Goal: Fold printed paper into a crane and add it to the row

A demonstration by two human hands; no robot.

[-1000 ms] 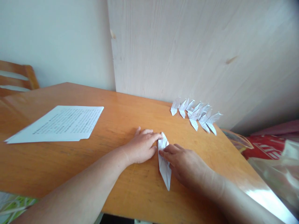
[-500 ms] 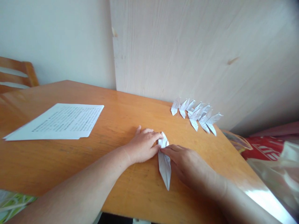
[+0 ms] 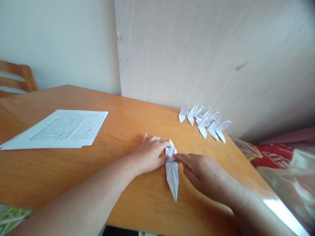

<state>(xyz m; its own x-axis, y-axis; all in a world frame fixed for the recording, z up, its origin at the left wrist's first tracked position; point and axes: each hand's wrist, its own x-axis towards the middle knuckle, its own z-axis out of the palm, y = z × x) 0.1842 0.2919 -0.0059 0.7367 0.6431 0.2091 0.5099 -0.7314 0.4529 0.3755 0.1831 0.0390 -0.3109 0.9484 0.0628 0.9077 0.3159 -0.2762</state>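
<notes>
A narrow strip of folded white paper (image 3: pixel 172 177), pointed at both ends, lies flat on the wooden table. Thumb and index finger of my left hand (image 3: pixel 152 153) grip its left edge near the upper half, while the other fingers rest on the tabletop. From the other side, my right hand (image 3: pixel 199 170) presses its index fingertip on the paper's right edge, with a thumb tucked beneath and the remaining fingers folded together. Creases run lengthwise along the lower half, and printed marks show on part of it.
Several folded paper shapes (image 3: pixel 203 122) stand in a cluster at the table's back right. A stack of printed sheets (image 3: pixel 66 129) lies at the left. Beyond the right edge are a red bag (image 3: pixel 275 155) and pale plastic (image 3: pixel 292 180). A wooden chair (image 3: pixel 27 77) stands at far left.
My right fingertips have slid from the middle of the folded paper to its right edge, uncovering more of its centre. The left hand keeps its place; the view has shifted slightly.
</notes>
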